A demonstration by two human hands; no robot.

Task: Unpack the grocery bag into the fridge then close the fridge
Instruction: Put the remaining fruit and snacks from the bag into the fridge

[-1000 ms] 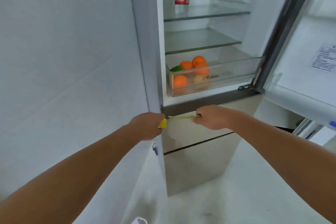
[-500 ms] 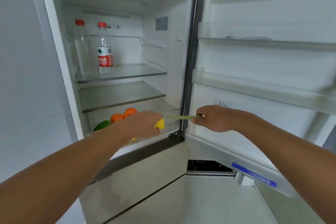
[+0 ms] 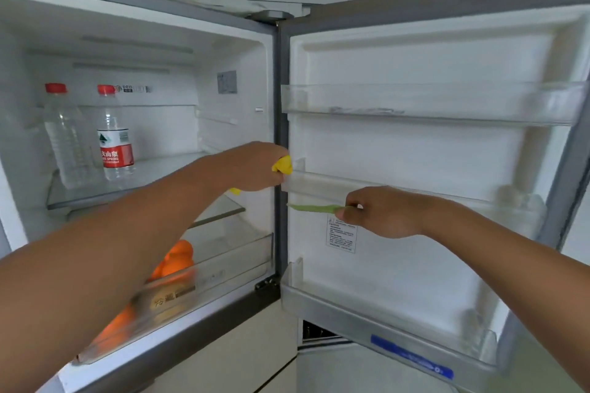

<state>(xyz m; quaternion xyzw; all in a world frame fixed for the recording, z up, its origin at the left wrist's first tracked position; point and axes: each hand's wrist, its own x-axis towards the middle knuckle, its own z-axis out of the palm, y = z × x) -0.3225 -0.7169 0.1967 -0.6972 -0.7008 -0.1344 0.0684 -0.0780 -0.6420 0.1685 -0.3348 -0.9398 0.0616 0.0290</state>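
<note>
The fridge stands open, its door swung out to the right. My left hand grips a yellow item, mostly hidden in the fingers, right at the left end of the middle door shelf. My right hand pinches a thin green pod by one end, its tip pointing left, just below that shelf's front rail. The grocery bag is out of view.
Two red-capped water bottles stand on the upper glass shelf. Oranges lie in the clear crisper drawer. An upper door shelf and a bottom door shelf are on the door. Closed lower drawers sit beneath.
My view has swung up and right from the crisper to the door. Both hands have risen to the middle door shelf, still holding the yellow item and the green pod.
</note>
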